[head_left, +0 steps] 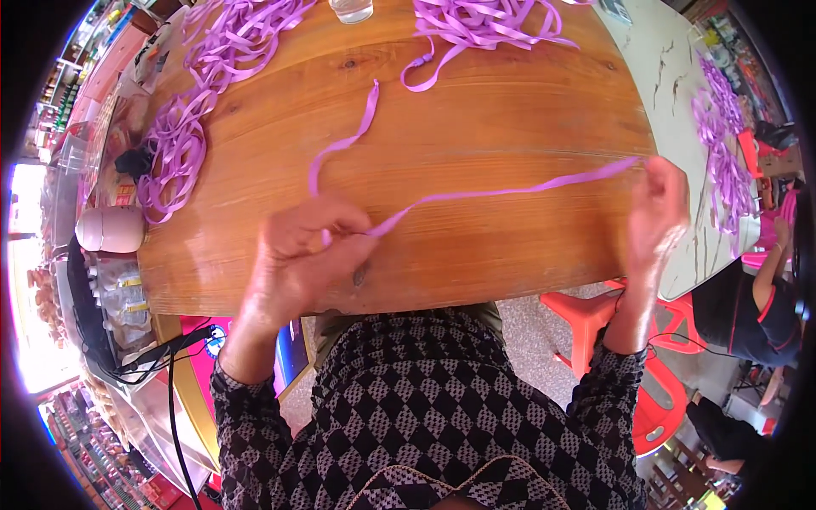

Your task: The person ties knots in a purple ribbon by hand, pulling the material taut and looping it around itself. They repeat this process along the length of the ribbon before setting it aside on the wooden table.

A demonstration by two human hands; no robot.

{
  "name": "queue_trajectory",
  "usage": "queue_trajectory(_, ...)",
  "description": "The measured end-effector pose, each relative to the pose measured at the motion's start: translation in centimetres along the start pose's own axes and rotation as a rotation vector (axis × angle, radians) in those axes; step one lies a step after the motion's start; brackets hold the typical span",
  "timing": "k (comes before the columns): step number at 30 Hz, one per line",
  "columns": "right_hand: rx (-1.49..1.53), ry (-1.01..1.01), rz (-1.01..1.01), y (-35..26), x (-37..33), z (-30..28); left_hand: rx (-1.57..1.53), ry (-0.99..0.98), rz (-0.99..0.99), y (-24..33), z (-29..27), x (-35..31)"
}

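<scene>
Black-and-grey diamond-patterned top (433, 365) lies nearest. Left hand (304, 248) pinches a narrow lilac ribbon (552, 182) above the wooden worktop (476, 119); right hand (660, 211) grips it farther along, the length between nearly straight. Too hard a pull might slip either pinch, and the loose tail (340, 144) could snag the neighbouring ribbon heap (476, 25).

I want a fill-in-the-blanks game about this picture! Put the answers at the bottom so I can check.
1. The ribbon stretched between the left hand and the right hand is coloured light ____.
2. The brown tabletop is made of ____.
3. The person's sleeves show a pattern of ____ shapes.
4. The clear cup at the picture's top edge is between ____ piles of ribbon.

Missing words: purple; wood; diamond; two.
</scene>
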State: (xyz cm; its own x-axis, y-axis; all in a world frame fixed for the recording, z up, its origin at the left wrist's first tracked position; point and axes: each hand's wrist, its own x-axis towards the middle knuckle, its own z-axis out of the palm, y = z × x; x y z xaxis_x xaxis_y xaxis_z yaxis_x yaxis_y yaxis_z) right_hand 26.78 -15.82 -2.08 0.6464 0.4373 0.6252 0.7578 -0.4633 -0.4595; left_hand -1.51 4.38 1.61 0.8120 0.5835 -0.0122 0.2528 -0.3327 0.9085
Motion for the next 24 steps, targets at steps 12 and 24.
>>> queue_trajectory(12, 0.937, -0.635, -0.135, -11.3, -3.7, 2.3, -0.651, -0.320, -0.375, 1.8, 1.6, 1.0)
queue_trajectory(24, 0.866, -0.590, -0.205, -11.6, -4.6, 2.7, -0.190, -0.132, -0.110, 1.1, 3.3, -0.6)
